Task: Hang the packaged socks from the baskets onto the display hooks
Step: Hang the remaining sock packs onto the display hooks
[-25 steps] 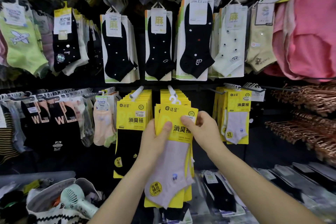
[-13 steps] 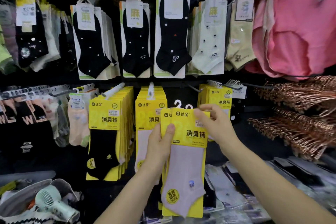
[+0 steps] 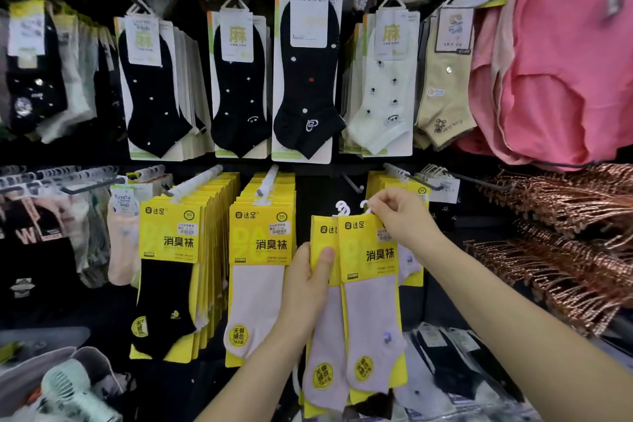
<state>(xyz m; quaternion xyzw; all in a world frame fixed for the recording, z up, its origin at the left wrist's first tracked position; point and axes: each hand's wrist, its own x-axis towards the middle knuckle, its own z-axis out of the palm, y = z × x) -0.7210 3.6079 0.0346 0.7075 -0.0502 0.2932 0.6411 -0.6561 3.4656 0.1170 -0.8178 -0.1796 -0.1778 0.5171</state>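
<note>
Holding two sock packs point(image 3: 371, 301): left hand point(image 3: 303, 288) grip clamps left card edge, right hand point(image 3: 404, 219) grip pinches top corner beside plastic hangers point(image 3: 342, 208). Likely light, floppy, slick; steer by stiff card top.

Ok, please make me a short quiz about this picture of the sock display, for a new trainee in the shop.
1. True or false: the left hand is empty.
2. Where does the right hand pinch the front yellow sock pack? A. at its top edge; B. at its bottom edge; C. on the toe of the sock.
3. Fill in: the leftmost hanging stack of yellow packs shows ____ socks at the front.
Key: 1 false, it grips the rear pack; 2 A; 3 black.
</note>
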